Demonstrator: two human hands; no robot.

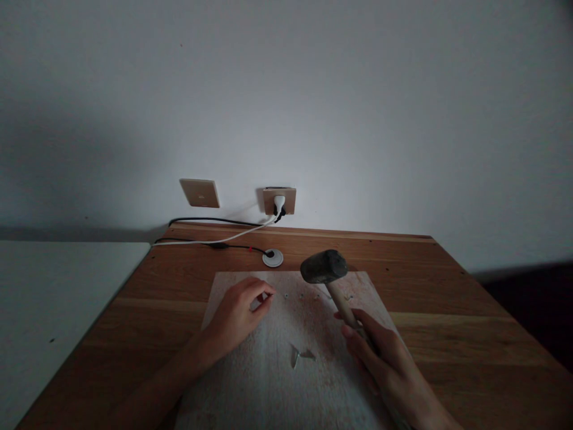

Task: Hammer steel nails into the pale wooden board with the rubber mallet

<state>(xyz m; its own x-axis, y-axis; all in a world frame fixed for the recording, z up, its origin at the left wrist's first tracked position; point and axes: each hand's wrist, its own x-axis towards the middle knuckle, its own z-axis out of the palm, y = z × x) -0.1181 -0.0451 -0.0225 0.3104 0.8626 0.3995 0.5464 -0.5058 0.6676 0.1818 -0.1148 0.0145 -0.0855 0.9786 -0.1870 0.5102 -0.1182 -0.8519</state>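
Observation:
My right hand (380,352) is wrapped round the wooden handle of a mallet (326,266), its dark head raised over the far right of a worn whitish board (250,382). My left hand (246,304) is pinched at the board's far left, thumb and fingertips together. Whatever may be between those fingertips is too small to make out. Just right of them runs a row of several small metal heads (301,295) in the board. A few loose nails or screws (296,358) lie nearer the middle.
The board rests on a wooden desk (430,322) against a wall. Behind it are a round cable grommet (274,258), a white cable (224,240) and a wall socket (292,202) with a plug. A white surface (58,298) adjoins at left.

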